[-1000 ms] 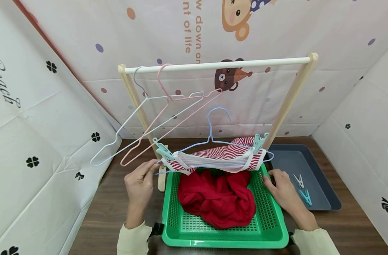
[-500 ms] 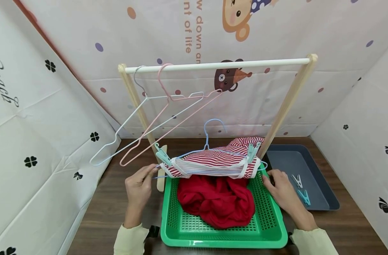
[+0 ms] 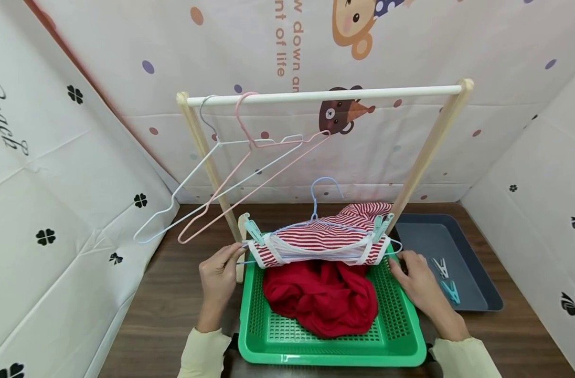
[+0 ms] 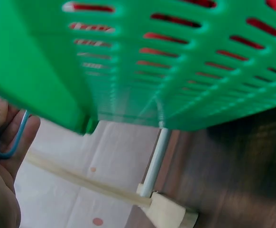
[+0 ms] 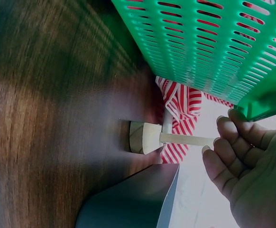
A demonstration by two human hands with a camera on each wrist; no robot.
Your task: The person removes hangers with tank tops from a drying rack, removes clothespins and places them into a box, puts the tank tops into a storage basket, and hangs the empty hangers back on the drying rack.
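Both hands, left hand [image 3: 219, 273] and right hand [image 3: 417, 281], pinch the blue wire hanger [image 3: 316, 223] carrying the striped garment [image 3: 322, 239] over the green slotted plastic basket [image 3: 401, 336] holding red cloth [image 3: 322, 296].

Basket [image 3: 401, 315] left of tray [image 3: 476, 273]

Both my forearms reach forward, sleeves at the bottom of the head view. My left hand [image 3: 218, 275] is raised, fingers [image 3: 232, 254] curled into a pinch with the thumb. My right hand [image 3: 417, 283] is palm down, fingers [image 5: 233, 161] bent and bunched forward. Hands sit well apart, roughly level. Wrists straight, elbows out of view.
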